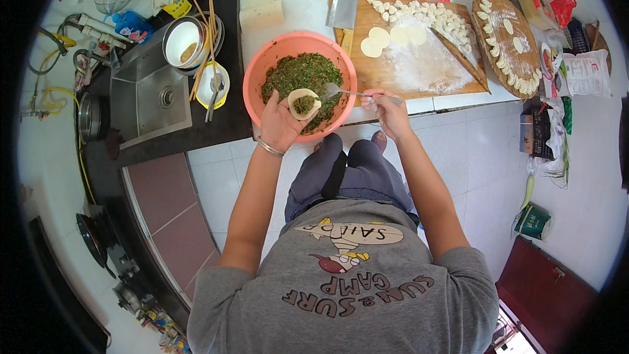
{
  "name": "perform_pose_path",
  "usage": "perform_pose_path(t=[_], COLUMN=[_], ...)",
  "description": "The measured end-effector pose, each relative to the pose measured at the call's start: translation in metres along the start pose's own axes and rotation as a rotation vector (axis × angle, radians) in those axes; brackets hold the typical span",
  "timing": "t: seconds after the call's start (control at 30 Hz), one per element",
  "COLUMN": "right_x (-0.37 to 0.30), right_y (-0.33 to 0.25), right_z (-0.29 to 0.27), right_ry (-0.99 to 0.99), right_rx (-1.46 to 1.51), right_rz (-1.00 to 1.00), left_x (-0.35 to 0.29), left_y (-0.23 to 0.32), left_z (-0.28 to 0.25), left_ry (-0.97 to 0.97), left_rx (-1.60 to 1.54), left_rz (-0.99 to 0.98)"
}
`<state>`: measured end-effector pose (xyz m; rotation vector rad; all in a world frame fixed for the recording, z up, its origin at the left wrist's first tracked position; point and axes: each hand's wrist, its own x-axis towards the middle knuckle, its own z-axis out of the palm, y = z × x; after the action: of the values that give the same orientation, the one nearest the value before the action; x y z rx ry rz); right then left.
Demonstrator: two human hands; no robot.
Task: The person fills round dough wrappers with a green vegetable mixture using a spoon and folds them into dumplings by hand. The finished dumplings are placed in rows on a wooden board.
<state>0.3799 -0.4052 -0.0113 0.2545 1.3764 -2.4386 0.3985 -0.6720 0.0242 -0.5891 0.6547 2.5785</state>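
Observation:
My left hand (282, 121) holds a round dumpling wrapper (317, 106) over the near edge of a pink bowl (251, 85). A small heap of green filling (303, 104) lies on the wrapper's middle. With my right hand (388, 113) I grip a metal spoon (354, 93) by its handle, fingers closed round it. The spoon's head is over the bowl, at the chopped green filling (298, 72) inside. Right of the bowl lies a floured wooden board (393, 72) with several flat wrappers (379, 37), small dough pieces (419, 16) and a rolling pin (460, 60).
A cleaver (343, 10) lies at the board's left edge. Filled dumplings sit on a round wooden board (514, 39) at the right. Stacked bowls (185, 40) with chopsticks stand beside a steel sink (154, 101) on the left. A yellow bowl (213, 85) holds utensils.

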Motion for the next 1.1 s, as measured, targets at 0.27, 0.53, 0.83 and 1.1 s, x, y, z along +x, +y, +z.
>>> perform_pose_path(t=[0.27, 0.53, 0.83, 1.1], right_x=[-0.011, -0.016, -0.018, -0.013], right_y=[-0.041, -0.037, -0.036, -0.047], right_z=[0.021, 0.032, 0.037, 0.03], right_ry=[-0.079, -0.037, -0.131, -0.08], right_rx=[0.127, -0.149, -0.463, -0.323], right_rz=[-0.032, -0.181, -0.251, -0.244], left_x=[0.0, 0.002, 0.0, -0.003], left_y=[0.002, -0.004, -0.01, -0.008], left_z=[0.007, 0.016, 0.023, 0.026], left_ry=[-0.078, -0.092, -0.033, -0.066], left_rx=[-0.013, -0.043, -0.009, -0.03], left_rz=[-0.083, -0.052, -0.042, -0.008])
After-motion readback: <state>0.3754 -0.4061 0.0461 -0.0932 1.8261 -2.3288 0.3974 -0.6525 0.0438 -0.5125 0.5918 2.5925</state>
